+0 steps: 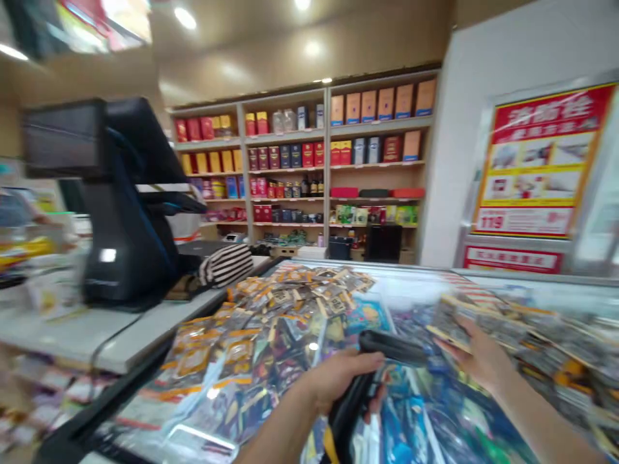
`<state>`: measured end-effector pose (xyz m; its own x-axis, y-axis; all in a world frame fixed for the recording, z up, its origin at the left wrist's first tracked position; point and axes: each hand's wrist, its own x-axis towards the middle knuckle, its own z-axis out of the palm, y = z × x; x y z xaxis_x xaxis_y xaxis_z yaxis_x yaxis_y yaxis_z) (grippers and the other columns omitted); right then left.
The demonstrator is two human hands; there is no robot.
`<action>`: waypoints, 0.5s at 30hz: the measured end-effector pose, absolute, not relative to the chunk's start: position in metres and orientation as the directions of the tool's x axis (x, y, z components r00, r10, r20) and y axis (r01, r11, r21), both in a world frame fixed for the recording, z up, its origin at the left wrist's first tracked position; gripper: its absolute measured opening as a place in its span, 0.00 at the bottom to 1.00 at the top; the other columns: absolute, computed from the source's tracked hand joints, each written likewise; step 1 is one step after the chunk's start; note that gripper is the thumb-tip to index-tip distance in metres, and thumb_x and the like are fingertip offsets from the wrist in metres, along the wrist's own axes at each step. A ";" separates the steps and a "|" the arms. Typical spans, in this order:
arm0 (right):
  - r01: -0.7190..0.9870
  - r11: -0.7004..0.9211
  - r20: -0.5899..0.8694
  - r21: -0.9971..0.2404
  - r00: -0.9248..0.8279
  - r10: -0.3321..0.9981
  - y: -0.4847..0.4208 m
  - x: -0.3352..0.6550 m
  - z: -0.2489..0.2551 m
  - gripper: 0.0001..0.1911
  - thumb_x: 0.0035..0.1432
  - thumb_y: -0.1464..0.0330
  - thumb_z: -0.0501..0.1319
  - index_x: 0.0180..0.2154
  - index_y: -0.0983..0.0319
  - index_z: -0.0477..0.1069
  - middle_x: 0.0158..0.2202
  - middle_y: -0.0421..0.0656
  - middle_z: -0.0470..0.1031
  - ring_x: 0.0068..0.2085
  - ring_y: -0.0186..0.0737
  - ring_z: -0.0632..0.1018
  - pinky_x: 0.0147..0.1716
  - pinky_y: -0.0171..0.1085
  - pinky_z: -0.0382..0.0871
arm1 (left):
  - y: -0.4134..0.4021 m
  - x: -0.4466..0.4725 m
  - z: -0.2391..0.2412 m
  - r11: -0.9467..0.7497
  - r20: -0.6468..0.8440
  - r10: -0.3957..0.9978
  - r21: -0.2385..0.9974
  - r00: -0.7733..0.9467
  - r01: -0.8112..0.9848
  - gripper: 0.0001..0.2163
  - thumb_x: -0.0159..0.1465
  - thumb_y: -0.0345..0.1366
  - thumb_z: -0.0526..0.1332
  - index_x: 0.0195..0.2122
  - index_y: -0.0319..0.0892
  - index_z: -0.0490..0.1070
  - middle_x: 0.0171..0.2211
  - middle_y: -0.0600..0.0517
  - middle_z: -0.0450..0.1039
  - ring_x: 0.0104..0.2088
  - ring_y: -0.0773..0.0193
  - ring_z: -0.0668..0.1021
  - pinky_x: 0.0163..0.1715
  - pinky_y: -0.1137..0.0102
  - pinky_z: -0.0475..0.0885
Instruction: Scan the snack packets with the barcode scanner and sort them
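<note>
My left hand (334,381) is closed around the handle of a black handheld barcode scanner (394,348), its head pointing right. Between the fingers of my right hand (478,353) is a small flat packet (447,325) with a pale edge, blurred by motion. The scanner's head and the packet are close together but apart. Below both hands is a glass-topped case (217,393) with colourful packages showing through it. Many small clear packets with orange edges (239,351) lie spread on the glass to the left of the scanner.
More packets (575,367) are heaped at the right. On the left counter (140,338) stands a black checkout terminal (126,212), with a striped pouch (226,264) beside it. Shelves of boxes and bottles (285,158) line the back wall, and a red poster (541,161) hangs at right.
</note>
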<state>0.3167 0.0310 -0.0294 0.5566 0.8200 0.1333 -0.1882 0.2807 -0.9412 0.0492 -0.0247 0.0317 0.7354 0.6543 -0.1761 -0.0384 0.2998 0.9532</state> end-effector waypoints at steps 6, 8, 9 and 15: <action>-0.377 0.202 0.046 -0.904 0.384 0.922 0.035 0.318 -0.027 0.11 0.44 0.63 0.54 0.32 0.59 0.66 0.30 0.40 0.74 0.31 0.41 0.74 0.25 0.39 0.68 | -0.027 0.055 0.019 0.337 -0.250 0.662 0.941 0.706 0.017 0.14 0.52 0.46 0.54 0.24 0.38 0.63 0.17 0.56 0.63 0.15 0.73 0.66 0.13 0.77 0.62; -0.371 0.228 0.060 -0.900 0.413 0.909 0.038 0.314 -0.028 0.11 0.45 0.62 0.54 0.33 0.58 0.65 0.30 0.39 0.74 0.31 0.40 0.74 0.25 0.38 0.67 | -0.032 0.055 0.018 0.351 -0.276 0.669 0.936 0.690 0.033 0.14 0.52 0.46 0.55 0.24 0.38 0.63 0.17 0.56 0.63 0.15 0.73 0.66 0.13 0.77 0.62; -0.377 0.245 0.066 -0.893 0.429 0.901 0.038 0.313 -0.028 0.12 0.45 0.62 0.54 0.34 0.58 0.65 0.30 0.39 0.74 0.31 0.39 0.74 0.25 0.37 0.67 | -0.033 0.056 0.018 0.352 -0.279 0.671 0.935 0.687 0.036 0.14 0.51 0.47 0.55 0.24 0.38 0.63 0.17 0.56 0.63 0.15 0.73 0.66 0.13 0.77 0.62; -0.335 0.360 0.190 -0.871 0.446 0.874 0.036 0.308 -0.028 0.13 0.46 0.60 0.52 0.32 0.59 0.66 0.30 0.38 0.74 0.33 0.38 0.74 0.27 0.36 0.67 | -0.037 0.054 0.021 0.335 -0.273 0.686 0.941 0.675 0.040 0.15 0.51 0.47 0.56 0.23 0.38 0.63 0.16 0.56 0.62 0.14 0.74 0.65 0.14 0.77 0.60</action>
<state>0.3079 0.0357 -0.0279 0.4463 0.8744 0.1902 -0.3346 0.3603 -0.8708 0.0539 -0.0369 0.0211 0.6746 0.6860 -0.2726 0.0398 0.3349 0.9414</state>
